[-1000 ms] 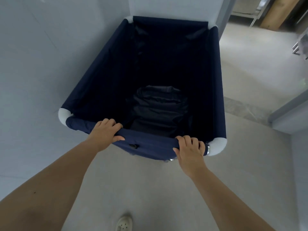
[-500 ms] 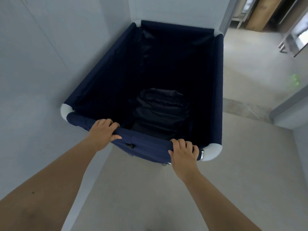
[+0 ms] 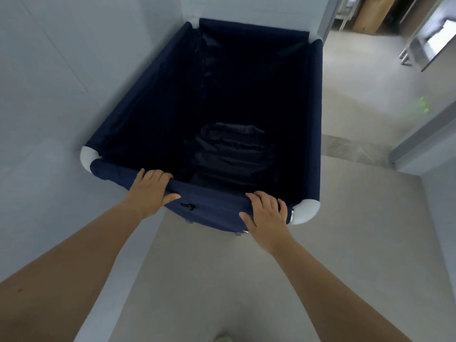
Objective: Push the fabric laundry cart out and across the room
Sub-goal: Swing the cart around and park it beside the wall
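Note:
A navy fabric laundry cart (image 3: 138, 114) with white corner caps stands in front of me, its left side along a pale wall and its far end against a wall corner. A dark bundle of cloth (image 3: 232, 149) lies at its bottom. My left hand (image 3: 150, 191) is curled over the near rim, left of centre. My right hand (image 3: 267, 215) grips the same rim close to the near right white corner (image 3: 307, 211).
A pale wall (image 3: 49, 107) runs along the left. Open grey floor (image 3: 365, 99) spreads to the right past a stone threshold strip (image 3: 355, 150). A door frame (image 3: 424, 134) stands at the right, metal furniture (image 3: 424, 45) and a wooden panel (image 3: 367, 16) farther back.
The cart and both hands sit a little farther from me and lower in view. More of the room on the right has come into sight. Both grips are unchanged.

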The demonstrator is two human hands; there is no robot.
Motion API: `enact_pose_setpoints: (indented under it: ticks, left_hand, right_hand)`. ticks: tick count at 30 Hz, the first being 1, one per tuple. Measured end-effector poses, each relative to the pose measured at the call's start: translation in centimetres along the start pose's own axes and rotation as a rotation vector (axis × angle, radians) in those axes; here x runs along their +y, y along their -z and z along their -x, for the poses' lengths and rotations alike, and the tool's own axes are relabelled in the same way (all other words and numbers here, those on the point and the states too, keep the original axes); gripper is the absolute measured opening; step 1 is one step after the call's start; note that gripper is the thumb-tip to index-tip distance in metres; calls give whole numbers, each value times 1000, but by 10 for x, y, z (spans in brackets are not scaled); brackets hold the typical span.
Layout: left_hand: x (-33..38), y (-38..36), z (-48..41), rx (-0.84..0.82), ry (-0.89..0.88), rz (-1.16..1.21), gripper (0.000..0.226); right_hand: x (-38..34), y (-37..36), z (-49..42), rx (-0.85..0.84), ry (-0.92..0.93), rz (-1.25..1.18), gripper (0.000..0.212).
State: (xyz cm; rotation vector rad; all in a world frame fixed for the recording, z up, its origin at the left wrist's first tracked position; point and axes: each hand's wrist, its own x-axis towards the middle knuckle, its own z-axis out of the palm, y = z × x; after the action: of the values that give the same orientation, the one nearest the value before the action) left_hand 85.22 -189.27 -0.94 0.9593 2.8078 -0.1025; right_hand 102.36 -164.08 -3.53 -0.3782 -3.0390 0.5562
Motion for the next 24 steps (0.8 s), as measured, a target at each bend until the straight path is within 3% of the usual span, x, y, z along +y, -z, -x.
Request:
enact_pose_setpoints:
  ticks: [4,6,9,12,24]
  left_hand:
    - [41,0,-9,-9,-148,54,65]
    - [50,-4,-13,28,-112,75,65]
    - [52,-8,-7,95,-55,82,75]
    - [54,-14,-4,183,-37,128,93]
    - [62,-17,28,143,28,61,94]
  right_hand:
    - [42,23,11,107,-102,45,65]
    - [61,32,11,-18,-167,80,74]
    - [71,36,3,-123,-71,140,77]
    - [73,37,0,-102,-42,118,74]
    - [73,32,19,-76,28,114,62]
